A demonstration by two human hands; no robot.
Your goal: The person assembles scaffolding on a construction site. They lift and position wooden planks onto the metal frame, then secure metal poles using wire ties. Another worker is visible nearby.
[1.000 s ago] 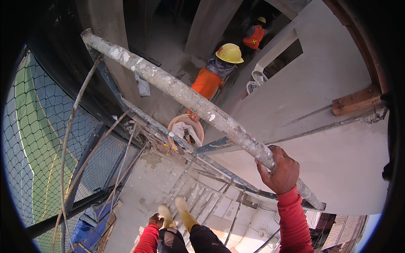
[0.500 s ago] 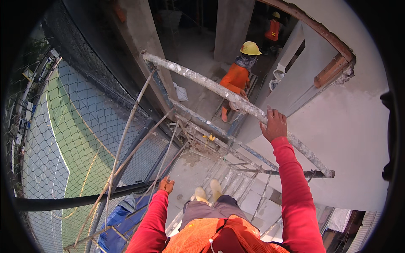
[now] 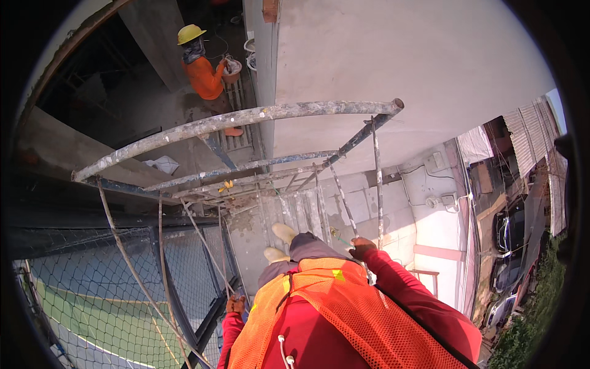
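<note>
Scaffold braces are serving as handholds: the right hand [image 3: 361, 248] is gripping a thin diagonal rod [image 3: 342, 203] beside the wall [image 3: 399, 55], the left hand [image 3: 235, 304] is clasping another rod [image 3: 206, 246] by the netting [image 3: 92, 295], steadying the person high up.

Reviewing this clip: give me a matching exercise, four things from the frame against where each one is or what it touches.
Things:
1. left hand
2. right hand
3. co-worker's yellow helmet
4. safety net

Places:
A. far below, top left of the view
B. on a thin diagonal brace near the left hip
C. stretched at lower left, outside the scaffold
D. on a thin rod beside the right hip

Pairs: 1-B, 2-D, 3-A, 4-C
</note>
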